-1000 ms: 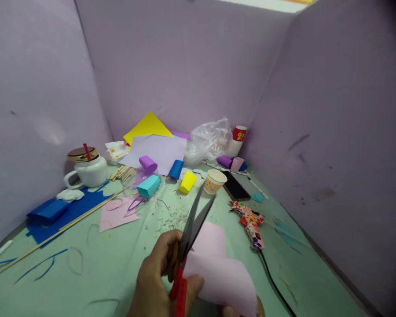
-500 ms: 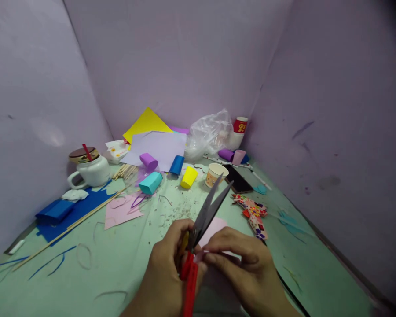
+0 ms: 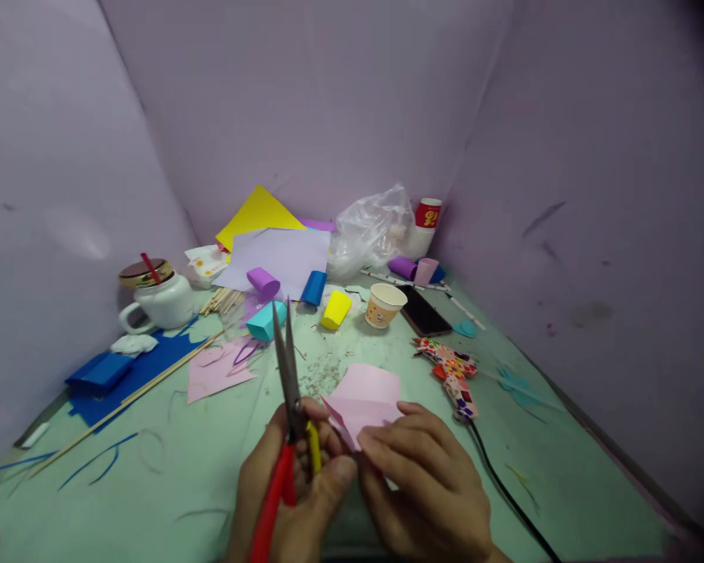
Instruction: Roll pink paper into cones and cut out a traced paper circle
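My left hand (image 3: 290, 489) is closed round red-handled scissors (image 3: 285, 391), whose blades point up and away, nearly together. My right hand (image 3: 425, 481) rests on a folded pink paper (image 3: 364, 399) lying on the green table, with its fingertips pressing the paper's near edge. The two hands touch at the bottom middle of the head view. The scissor blades stand to the left of the paper, apart from it.
A paper cup (image 3: 383, 304), a phone (image 3: 423, 311), a patterned glue gun (image 3: 451, 375) with a black cable, coloured paper rolls (image 3: 334, 309), a white teapot (image 3: 156, 297), blue sheets (image 3: 111, 371), wooden sticks and a plastic bag (image 3: 372, 231) lie about. Purple walls enclose the table.
The scissors swung from leaning right to pointing up and left, blades closing. The pink paper came down flat on the table, and my right hand shifted onto its near edge.
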Demonstrator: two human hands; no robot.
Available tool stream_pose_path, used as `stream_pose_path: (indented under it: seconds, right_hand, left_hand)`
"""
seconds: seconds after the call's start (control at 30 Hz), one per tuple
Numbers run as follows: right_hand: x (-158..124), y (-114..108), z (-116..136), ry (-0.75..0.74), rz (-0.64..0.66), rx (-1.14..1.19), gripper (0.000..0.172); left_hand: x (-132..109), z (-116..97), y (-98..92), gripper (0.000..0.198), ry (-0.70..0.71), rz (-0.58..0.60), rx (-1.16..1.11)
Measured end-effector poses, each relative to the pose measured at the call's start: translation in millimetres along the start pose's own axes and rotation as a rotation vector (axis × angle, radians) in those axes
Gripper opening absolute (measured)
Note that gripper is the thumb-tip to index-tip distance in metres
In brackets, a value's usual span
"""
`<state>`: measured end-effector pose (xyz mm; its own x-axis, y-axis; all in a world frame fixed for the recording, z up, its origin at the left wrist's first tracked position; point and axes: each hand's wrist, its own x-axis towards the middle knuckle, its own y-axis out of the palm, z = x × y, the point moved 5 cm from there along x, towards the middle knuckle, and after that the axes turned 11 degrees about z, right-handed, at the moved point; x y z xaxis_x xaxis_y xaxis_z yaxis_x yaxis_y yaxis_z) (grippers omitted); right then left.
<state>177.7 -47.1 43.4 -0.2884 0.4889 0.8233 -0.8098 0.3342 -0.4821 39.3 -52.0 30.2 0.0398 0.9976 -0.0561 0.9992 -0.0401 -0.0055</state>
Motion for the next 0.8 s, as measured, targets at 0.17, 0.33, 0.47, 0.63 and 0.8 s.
stream_pose_path:
  seconds: [0.17,0.33,0.47,0.63,0.8]
  right_hand:
    - [-7,2,0,-0.054,0.123,-0.044,0.026]
    - [17,-16,-31,0.215,0.329,0.114,0.073]
    - [30,-2,-49,0.585,0.744,0.438,0.076]
    - [15,23,-45,0.872,0.839,0.829,0.015]
    - [9,25,-49,0.907,0.640,0.976,0.007]
  left_hand:
    - [13,-8,-5.5,0.018,0.123,0.012,0.116]
    - [11,-27,-13.7,0.016,0.260,0.254,0.533]
    - [11,-44,-8.7,0.028,0.417,0.419,0.663]
    - [13,-48,3.3,0.024,0.579,0.361,0.680]
    - [18,-42,-1.8,0.025,0.571,0.283,0.668]
